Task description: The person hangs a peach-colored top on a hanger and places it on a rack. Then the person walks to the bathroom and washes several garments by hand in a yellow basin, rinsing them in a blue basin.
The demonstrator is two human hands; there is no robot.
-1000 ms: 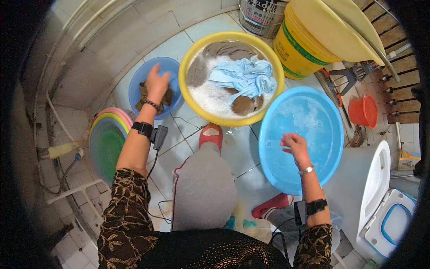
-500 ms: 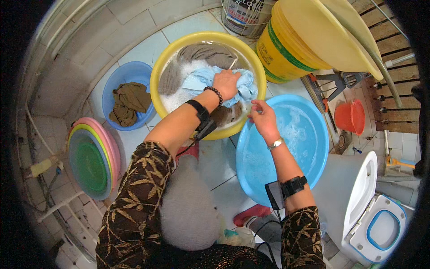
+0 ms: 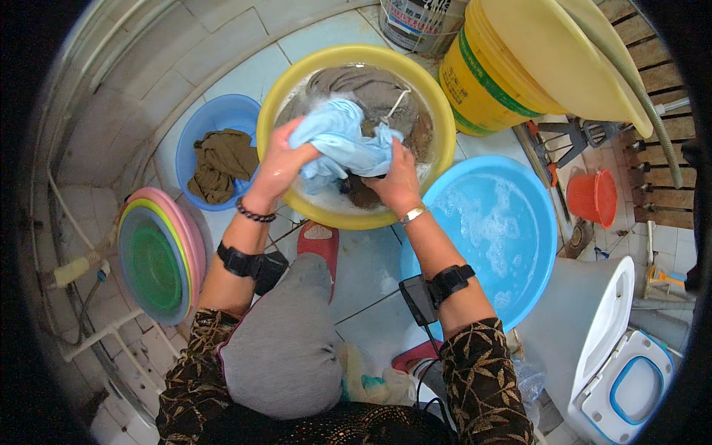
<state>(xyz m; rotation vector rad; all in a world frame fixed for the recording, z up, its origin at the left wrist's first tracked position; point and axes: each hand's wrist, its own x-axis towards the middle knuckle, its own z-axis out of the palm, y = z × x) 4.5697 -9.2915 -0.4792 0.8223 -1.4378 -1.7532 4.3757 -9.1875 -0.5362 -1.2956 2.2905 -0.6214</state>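
Bunched between my two hands is a wet light blue cloth garment, raised over a yellow basin. My left hand is closed round its left end, and my right hand grips its right end near the basin's front rim. Beneath it, grey-brown clothes lie soaking in sudsy water, with a pale cord showing on them. Darker brown cloth shows under the garment, partly hidden by my hands.
Right of the yellow basin stands a light blue basin of soapy water. To the left, a smaller blue basin holds a brown garment. Stacked basins, a yellow bucket, a red bucket and a toilet surround me.
My left hand has moved left and my right hand has come over the yellow basin onto the cloth. The light blue garment has been lifted and bunched between both hands.
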